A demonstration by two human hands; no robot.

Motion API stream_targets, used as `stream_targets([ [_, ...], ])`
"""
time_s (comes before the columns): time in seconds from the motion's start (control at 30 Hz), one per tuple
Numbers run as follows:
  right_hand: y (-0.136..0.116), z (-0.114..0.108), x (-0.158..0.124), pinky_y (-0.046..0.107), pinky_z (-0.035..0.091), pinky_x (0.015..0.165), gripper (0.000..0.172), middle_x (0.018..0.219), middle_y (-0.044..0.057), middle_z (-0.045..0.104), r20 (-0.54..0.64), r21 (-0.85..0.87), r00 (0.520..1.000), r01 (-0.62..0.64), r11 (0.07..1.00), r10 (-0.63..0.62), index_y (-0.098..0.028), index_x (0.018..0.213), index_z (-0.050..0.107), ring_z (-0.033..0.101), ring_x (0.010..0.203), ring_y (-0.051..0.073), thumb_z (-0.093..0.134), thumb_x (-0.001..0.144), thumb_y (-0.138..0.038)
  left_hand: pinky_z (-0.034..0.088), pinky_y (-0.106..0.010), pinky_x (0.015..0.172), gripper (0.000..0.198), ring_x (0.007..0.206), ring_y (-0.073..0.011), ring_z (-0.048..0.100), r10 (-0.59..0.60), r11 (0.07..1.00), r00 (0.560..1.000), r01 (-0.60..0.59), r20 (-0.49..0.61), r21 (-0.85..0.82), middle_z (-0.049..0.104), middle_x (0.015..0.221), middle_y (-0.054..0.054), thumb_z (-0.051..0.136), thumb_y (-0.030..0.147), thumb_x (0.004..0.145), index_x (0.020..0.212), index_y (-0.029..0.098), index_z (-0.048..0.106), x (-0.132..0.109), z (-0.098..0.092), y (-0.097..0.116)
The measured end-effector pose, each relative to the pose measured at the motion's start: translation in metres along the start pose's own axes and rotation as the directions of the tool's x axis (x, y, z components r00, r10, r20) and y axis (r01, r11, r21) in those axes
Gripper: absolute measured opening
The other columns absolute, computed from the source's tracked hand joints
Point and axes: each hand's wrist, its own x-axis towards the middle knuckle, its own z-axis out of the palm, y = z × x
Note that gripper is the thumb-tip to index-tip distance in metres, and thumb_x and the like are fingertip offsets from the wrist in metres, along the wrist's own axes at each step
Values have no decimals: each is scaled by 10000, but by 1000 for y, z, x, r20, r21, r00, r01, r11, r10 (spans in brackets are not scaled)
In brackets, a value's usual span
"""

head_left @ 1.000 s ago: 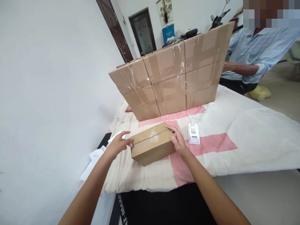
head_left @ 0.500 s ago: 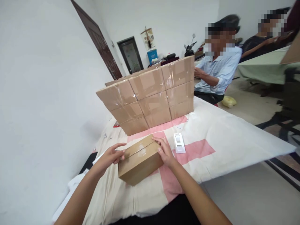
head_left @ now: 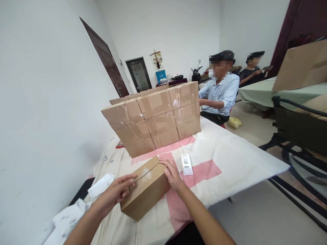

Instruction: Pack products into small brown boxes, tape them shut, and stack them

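A closed cardboard box [head_left: 146, 194] sits at an angle on the cloth-covered table, clear tape showing across the seam on its top. Around its near left end is my left hand [head_left: 119, 188], with the index finger lying along the top and the other fingers curled at the edge. My right hand [head_left: 173, 174] grips the far right end, fingertips over the top and thumb on the side. Just right of that hand stands a white tape dispenser [head_left: 187, 166]. The box hides parts of some fingertips.
Behind the box rises a stack of taped cardboard boxes [head_left: 161, 127]. White plastic wrapping [head_left: 67, 217] lies at the left, beside the wall. A person in a light blue shirt [head_left: 223, 92] sits beyond the table [head_left: 230, 163]; another person sits farther back. A dark-framed chair [head_left: 301, 119] stands right.
My left index finger, raised off the box before, now lies on its top. The right hand keeps its hold. The whole view has shifted, showing more of the right side.
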Motion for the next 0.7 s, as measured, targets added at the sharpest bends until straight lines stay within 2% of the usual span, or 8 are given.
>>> stream_targets([
  [0.13,0,1,2,461,466,1080,390,1405,92,620,-15,-2,1000,10,1000,-10,-275,1289,608,552,1321,265,418,1024,-489,165,-205,471,687,512,-47,325,-48,999,999,48,9,6,585,806,10,847,512,591,1158,184,638,-1,2,11],
  [0.27,-2,0,-1,465,467,1058,338,1349,95,637,-27,-42,998,47,998,-48,-275,1250,601,562,1287,274,435,1009,-444,131,-210,450,607,468,-45,332,-22,993,1000,19,21,120,585,759,23,802,538,600,1068,187,643,5,6,17],
  [0.4,-5,-1,-9,544,442,1007,360,1203,118,640,-30,-205,981,183,962,-193,-235,1161,594,557,1147,320,500,914,-481,146,-209,415,567,419,-45,319,43,969,999,-49,31,243,571,688,37,737,618,619,957,181,610,18,3,19],
  [0.5,-5,-1,-13,578,424,973,440,1107,114,593,-14,-277,959,268,923,-283,-224,1102,577,514,1089,339,565,807,-551,165,-208,414,596,417,-49,315,60,959,995,-81,85,271,569,666,43,731,642,626,980,182,596,26,-2,22],
  [0.6,-2,1,-14,587,414,975,450,1104,110,548,-35,-281,956,271,921,-292,-234,1096,548,491,1114,351,556,788,-562,157,-208,441,597,447,-53,325,46,959,991,-80,128,272,591,695,30,748,621,641,1016,182,596,30,-6,24],
  [0.7,0,3,-14,598,409,983,445,1121,110,533,-49,-279,957,260,924,-284,-242,1106,523,485,1116,352,546,796,-562,166,-215,460,592,455,-60,319,21,954,994,-52,108,294,610,700,20,767,595,619,1012,187,593,30,-6,26],
])
